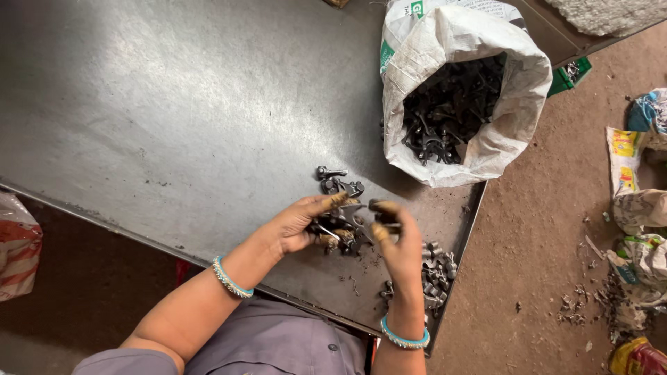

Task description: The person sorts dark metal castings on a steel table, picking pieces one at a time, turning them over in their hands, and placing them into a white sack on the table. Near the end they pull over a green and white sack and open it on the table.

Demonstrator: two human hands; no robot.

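Observation:
My left hand point(300, 223) and my right hand point(397, 243) meet over the near right part of a grey metal table point(174, 104). Between their fingertips both hands grip a dark forked metal part point(347, 221). The fingertips are wrapped in brownish tape. Each wrist wears a turquoise bangle. A few similar dark parts point(337, 182) lie on the table just beyond my left hand. A small heap of lighter metal parts point(434, 272) lies beside my right wrist near the table's corner.
A white woven sack point(500, 118), open and full of dark metal parts, stands on the table's right side. The dirt floor on the right holds crumpled bags point(639, 208) and metal scraps. A striped sack point(17, 243) sits at the left edge.

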